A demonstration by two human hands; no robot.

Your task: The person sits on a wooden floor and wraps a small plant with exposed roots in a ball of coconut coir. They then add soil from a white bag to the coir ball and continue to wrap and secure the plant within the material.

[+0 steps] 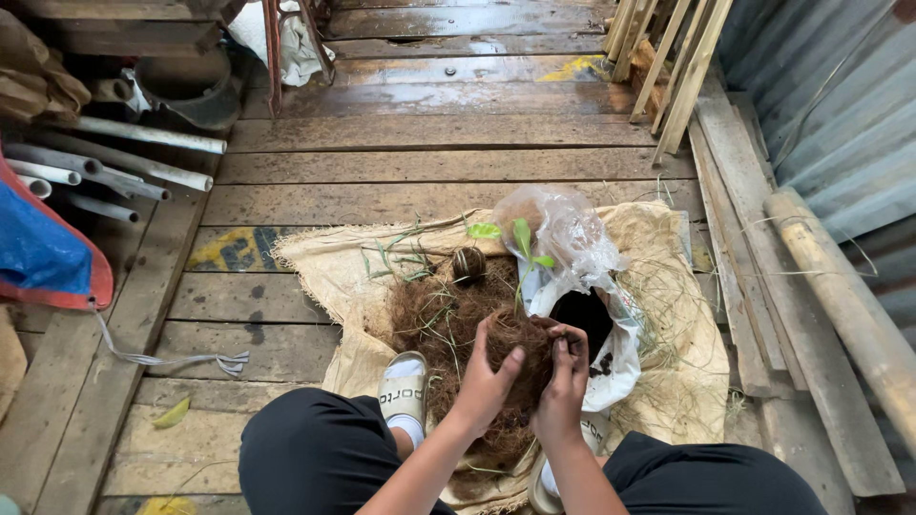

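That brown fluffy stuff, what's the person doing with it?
A person sits on a wooden floor and holds a clump of brown fibre between both hands. The left hand cups it from one side and the right hand presses it from the other. A small seedling with green leaves sticks up behind the clump. More fibre lies in a pile on a sack spread under it. Beside the hands sits an open plastic bag with dark soil inside.

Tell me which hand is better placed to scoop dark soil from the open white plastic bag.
Right. The right hand sits at the rim of the white plastic bag, beside its dark soil. The left hand cups the brown coconut-fibre clump farther from the bag, so it looks busier.
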